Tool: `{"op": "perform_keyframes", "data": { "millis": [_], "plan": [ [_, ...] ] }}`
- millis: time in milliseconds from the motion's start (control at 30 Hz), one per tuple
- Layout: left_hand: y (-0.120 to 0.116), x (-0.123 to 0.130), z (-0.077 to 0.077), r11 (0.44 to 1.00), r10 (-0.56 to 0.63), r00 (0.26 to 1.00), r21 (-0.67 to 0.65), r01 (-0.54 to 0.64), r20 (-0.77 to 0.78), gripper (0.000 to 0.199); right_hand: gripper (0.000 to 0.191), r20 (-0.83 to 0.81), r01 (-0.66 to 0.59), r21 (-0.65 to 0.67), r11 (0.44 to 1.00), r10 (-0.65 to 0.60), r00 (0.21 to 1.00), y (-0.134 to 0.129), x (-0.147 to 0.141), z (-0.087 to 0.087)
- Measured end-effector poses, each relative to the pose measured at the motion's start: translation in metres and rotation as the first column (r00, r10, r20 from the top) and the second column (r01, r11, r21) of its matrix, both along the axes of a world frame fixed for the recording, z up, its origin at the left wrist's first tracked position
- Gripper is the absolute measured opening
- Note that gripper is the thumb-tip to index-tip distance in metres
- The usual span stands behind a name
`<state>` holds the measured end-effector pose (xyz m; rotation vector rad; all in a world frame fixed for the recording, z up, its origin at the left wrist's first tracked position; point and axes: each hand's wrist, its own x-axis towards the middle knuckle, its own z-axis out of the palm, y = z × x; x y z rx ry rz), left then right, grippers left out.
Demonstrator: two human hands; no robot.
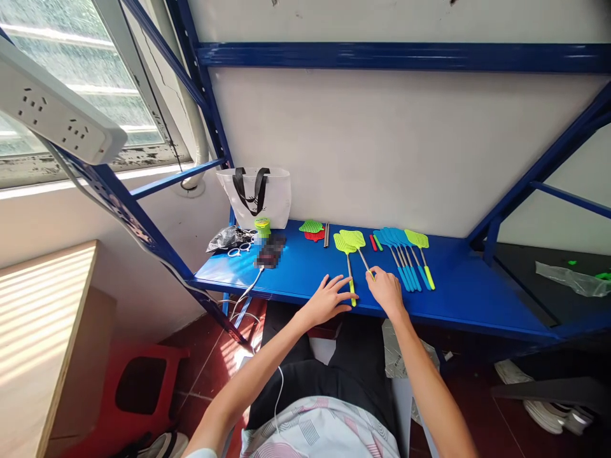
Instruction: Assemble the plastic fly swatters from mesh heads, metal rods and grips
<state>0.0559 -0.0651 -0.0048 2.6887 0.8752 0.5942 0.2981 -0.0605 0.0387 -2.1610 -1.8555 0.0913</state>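
Two yellow-green fly swatters lie with their heads overlapping on the blue shelf. My left hand (330, 299) is beside the left swatter (344, 243), fingers spread, fingertips at its yellow handle. My right hand (383, 287) is closed round the handle of the right swatter (353, 239). Further right lie several blue swatters (398, 239) side by side, then another yellow-green swatter (417, 239). Behind are a green swatter head (311, 226), a red one (314, 236), metal rods (326, 235), and a red handle (373, 242) next to a green handle (378, 243).
On the left of the blue shelf (468, 299) are a white bag (277, 197), a green tub (262, 227), scissors (234, 252), a plastic bag (223, 240) and a blurred dark device (271, 252) with a cable. Blue frame bars rise at both sides.
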Motion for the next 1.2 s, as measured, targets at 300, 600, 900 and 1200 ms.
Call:
{"op": "perform_keyframes", "data": {
  "millis": [300, 600, 900, 1200],
  "plan": [
    [0.012, -0.014, 0.009, 0.999, 0.041, 0.998, -0.032, -0.039, 0.052, 0.026, 0.041, -0.024, -0.063, -0.039, 0.997, 0.062, 0.998, -0.002, -0.021, -0.013],
    [0.017, -0.019, 0.008, 0.994, 0.058, 0.994, -0.100, -0.048, 0.096, 0.029, 0.050, -0.115, -0.170, -0.001, 0.985, 0.168, 0.979, -0.006, -0.037, -0.016],
    [0.014, -0.019, 0.013, 0.986, 0.097, 0.993, -0.141, -0.088, 0.064, 0.028, 0.049, -0.104, -0.181, -0.033, 0.983, 0.177, 0.979, -0.009, -0.039, -0.015],
    [0.022, -0.033, 0.016, 0.978, 0.096, 0.985, -0.196, -0.067, 0.141, 0.050, 0.049, -0.115, -0.166, 0.011, 0.986, 0.166, 0.979, 0.004, -0.002, -0.016]
  ]
}}
